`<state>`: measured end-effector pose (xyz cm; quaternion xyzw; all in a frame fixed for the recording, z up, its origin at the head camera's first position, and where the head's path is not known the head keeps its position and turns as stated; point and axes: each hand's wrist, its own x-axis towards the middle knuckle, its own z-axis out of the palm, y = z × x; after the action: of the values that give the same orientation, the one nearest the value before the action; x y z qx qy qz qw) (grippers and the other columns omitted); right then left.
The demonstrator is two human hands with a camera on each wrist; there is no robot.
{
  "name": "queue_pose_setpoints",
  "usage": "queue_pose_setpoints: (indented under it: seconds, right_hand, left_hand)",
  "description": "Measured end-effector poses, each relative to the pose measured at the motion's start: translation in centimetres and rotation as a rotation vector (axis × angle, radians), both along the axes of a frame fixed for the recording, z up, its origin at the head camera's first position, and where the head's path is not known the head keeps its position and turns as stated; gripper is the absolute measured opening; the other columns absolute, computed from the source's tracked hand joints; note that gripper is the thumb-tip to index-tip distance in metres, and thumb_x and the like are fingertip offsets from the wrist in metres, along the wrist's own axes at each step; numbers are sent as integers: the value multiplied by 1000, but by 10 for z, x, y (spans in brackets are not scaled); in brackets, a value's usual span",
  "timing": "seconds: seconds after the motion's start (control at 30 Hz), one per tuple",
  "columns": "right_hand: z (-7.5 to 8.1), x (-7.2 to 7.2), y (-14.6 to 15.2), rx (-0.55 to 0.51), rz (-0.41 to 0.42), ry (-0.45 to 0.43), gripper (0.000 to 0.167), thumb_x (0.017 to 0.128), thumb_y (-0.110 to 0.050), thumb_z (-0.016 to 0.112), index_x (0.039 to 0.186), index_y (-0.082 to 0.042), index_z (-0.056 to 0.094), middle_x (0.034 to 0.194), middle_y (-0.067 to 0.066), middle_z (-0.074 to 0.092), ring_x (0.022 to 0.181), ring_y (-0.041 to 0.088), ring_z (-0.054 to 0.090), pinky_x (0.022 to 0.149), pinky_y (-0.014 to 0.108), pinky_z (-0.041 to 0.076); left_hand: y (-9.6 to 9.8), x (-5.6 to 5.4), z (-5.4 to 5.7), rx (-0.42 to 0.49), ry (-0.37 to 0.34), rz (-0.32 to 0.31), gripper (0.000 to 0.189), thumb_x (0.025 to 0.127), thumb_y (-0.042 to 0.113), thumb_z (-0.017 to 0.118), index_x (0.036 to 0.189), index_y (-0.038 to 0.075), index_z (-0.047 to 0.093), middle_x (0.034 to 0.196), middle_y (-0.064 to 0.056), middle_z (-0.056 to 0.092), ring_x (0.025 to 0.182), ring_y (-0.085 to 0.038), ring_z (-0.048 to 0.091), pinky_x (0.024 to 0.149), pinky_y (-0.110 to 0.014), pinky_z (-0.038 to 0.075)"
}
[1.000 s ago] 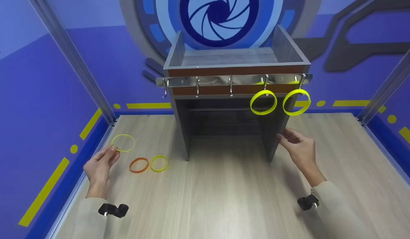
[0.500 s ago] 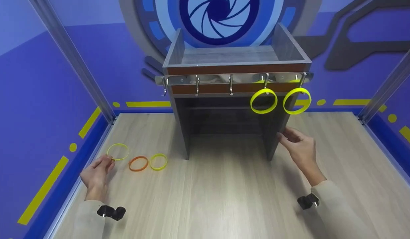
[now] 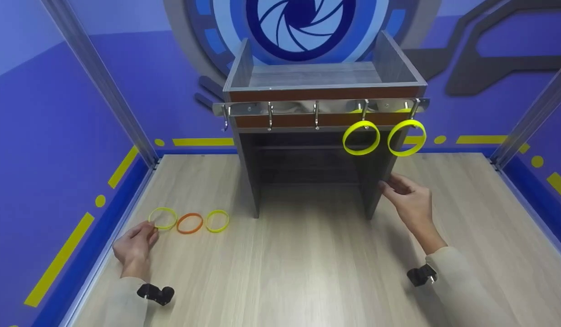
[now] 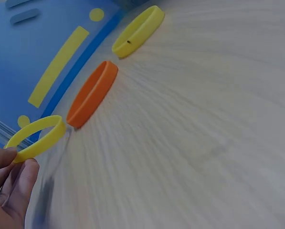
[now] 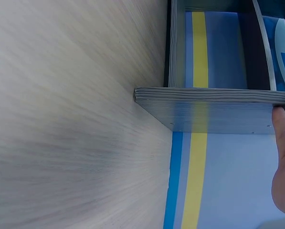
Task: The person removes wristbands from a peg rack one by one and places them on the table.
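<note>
My left hand (image 3: 134, 243) pinches a yellow silicone wristband (image 4: 42, 144) between thumb and fingers, low at the table's left side. Whether that band touches the table I cannot tell. Just right of it lies an orange wristband (image 3: 189, 232), and beyond that another yellow wristband (image 3: 217, 231). My right hand (image 3: 410, 202) touches the right side panel (image 5: 228, 107) of a grey wooden shelf unit, thumb at the panel's front edge. Its other fingers are partly hidden. Two yellow wristbands, a left one (image 3: 361, 153) and a right one (image 3: 406, 154), hang from hooks on the shelf's front.
A metal hook rail (image 3: 294, 109) runs across the shelf front; its three left hooks bear no bands. The shelf has an open top tray (image 3: 314, 77). Blue printed walls (image 3: 81, 113) with metal corner posts enclose the wooden table (image 3: 298, 268).
My left hand has come down and slightly left with the yellow wristband, bringing it level with the orange one. My right hand stays at the shelf panel.
</note>
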<state>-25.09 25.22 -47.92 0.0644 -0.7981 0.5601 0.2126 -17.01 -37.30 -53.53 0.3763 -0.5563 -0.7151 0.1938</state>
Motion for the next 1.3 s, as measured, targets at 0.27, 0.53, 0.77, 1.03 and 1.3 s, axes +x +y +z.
queue_pose_setpoints:
  seconds: [0.27,0.53,0.77,1.03,1.3]
  right_hand:
    - [0,0,0,-1,4,6,32,94,-13,84,121,1,78,115,18,77,95,-1,73,82,13,59]
    - [-1,-1,0,-6,7,33,28,93,-10,85,119,0,79,114,16,78,94,-2,73,81,13,59]
    - [-1,-1,0,-16,0,0,31,93,-15,85,119,0,79,113,16,78,95,-2,73,81,14,60]
    - [-2,-2,0,-14,4,-26,34,93,-16,85,122,0,78,116,15,77,97,-1,73,83,13,59]
    - [-1,-2,1,-18,-5,-12,34,93,-16,85,122,1,78,115,17,77,95,-1,73,82,14,60]
  left_hand:
    - [-2,3,-9,-29,-37,8,25,94,-1,80,119,-3,75,84,0,77,77,-12,78,81,-28,64]
    - [-2,4,-9,-153,-106,-25,31,96,5,79,125,-4,73,89,1,77,78,-6,76,80,-24,64]
    - [5,5,0,-146,-73,-51,39,96,10,81,132,-3,70,85,10,74,88,-10,76,85,-24,63]
    - [25,0,22,-222,28,-115,38,97,17,81,128,-3,71,90,10,76,92,-11,77,86,-23,62]
    - [62,-9,58,-245,158,-227,43,98,23,80,131,-3,69,104,6,78,97,-8,76,92,-23,60]
